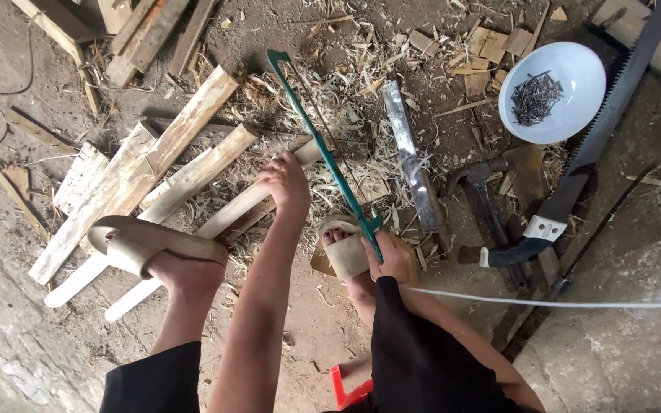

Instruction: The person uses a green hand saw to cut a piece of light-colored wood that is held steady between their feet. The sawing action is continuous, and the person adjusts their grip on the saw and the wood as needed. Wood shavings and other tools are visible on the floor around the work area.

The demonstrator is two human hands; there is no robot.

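My left hand (284, 182) presses down on a pale wooden slat (239, 208) lying on the dirt floor. My right hand (394, 258) grips the handle of a teal-framed hacksaw (323, 145), whose frame runs up and left over the slat. My left foot in a beige sandal (147, 243) rests on the near end of the wooden slats. My right foot, also in a beige sandal (344, 248), sits just beside the saw handle.
Several more slats (135, 172) lie to the left among wood shavings (346, 115). A white bowl of nails (551, 92), a hammer (477, 195), a large hand saw (587, 149) and a flat metal blade (408, 153) lie to the right. A red object (346, 388) sits below.
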